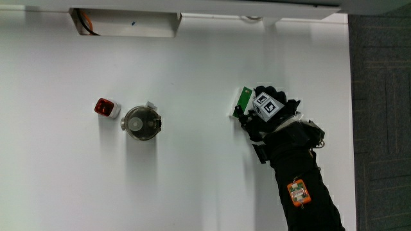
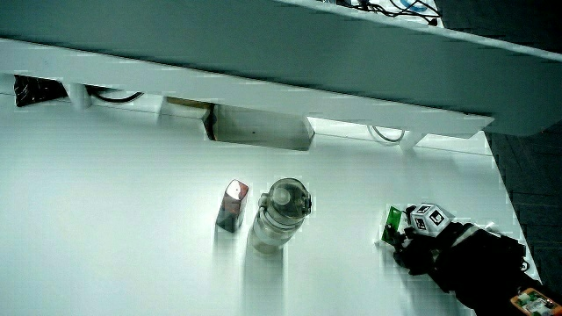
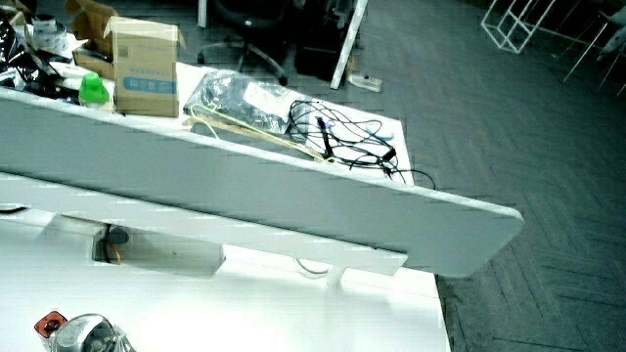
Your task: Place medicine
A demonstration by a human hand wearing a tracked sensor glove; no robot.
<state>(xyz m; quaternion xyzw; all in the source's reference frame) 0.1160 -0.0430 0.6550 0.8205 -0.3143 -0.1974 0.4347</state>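
Observation:
The medicine is a small green and white box [image 1: 243,101], standing on edge on the white table [image 1: 192,179]. The gloved hand [image 1: 255,117] is beside it, nearer to the person, with its fingers curled onto the box. The patterned cube [image 1: 269,106] sits on the back of the hand. In a side view the box [image 2: 392,224] shows upright at the fingertips of the hand [image 2: 414,246]. The forearm runs back toward the person along the table's edge.
A clear bottle with a grey lid [image 1: 142,122] stands mid-table, with a small red-capped item [image 1: 106,108] next to it; both show in both side views [image 2: 279,215] [image 3: 88,337]. A white tray-like recess [image 1: 125,24] sits at the low partition. The table's edge [image 1: 350,128] is close to the hand.

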